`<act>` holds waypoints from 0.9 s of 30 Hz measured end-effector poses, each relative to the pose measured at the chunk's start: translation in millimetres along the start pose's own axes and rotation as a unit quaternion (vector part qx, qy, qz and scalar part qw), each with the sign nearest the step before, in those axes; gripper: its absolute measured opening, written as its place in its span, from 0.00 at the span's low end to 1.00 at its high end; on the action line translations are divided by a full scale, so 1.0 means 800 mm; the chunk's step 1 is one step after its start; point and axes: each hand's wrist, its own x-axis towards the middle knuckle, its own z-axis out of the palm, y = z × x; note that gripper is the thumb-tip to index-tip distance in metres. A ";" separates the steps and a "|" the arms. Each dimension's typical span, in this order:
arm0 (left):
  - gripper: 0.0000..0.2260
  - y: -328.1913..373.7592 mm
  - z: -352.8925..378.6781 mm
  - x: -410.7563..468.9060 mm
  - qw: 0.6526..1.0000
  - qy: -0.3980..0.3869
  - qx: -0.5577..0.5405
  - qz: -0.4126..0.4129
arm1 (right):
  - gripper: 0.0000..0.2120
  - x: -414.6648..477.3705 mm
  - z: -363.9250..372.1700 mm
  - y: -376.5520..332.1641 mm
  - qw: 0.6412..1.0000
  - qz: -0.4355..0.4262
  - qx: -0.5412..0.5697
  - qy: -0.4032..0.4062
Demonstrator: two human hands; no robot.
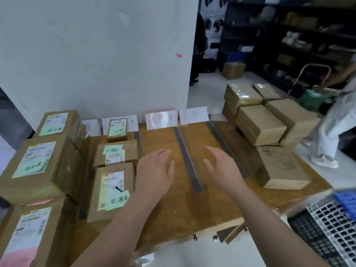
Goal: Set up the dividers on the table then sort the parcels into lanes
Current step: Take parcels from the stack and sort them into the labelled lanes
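Two hands, left hand (154, 168) and right hand (221, 166), flanked a divider (187, 160), fingers (163, 153) straight, holding nothing. I judged parcels (260, 124) should sit squarely within bench (212, 205) lanes.

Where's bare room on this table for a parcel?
Two bare lanes flank the middle divider: one beside the small parcels, under the left hand; one up to the right divider, under the right hand. Boxes crowd both ends.

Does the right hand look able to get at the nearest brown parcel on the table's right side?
Probably yes: the right hand is open and empty, the parcel lies just beyond one divider strip, nothing stacked between.
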 end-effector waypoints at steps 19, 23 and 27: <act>0.18 0.376 0.231 0.043 0.981 -0.133 -0.090 0.114 | 0.18 0.004 -0.213 0.371 0.991 0.131 0.005 0.033; 0.14 0.409 0.282 0.062 0.973 -0.177 -0.108 0.105 | 0.17 0.020 -0.220 0.414 0.986 0.162 0.025 0.027; 0.22 0.425 0.334 0.084 0.967 -0.220 -0.110 0.075 | 0.17 0.044 -0.222 0.445 0.982 0.188 0.033 0.011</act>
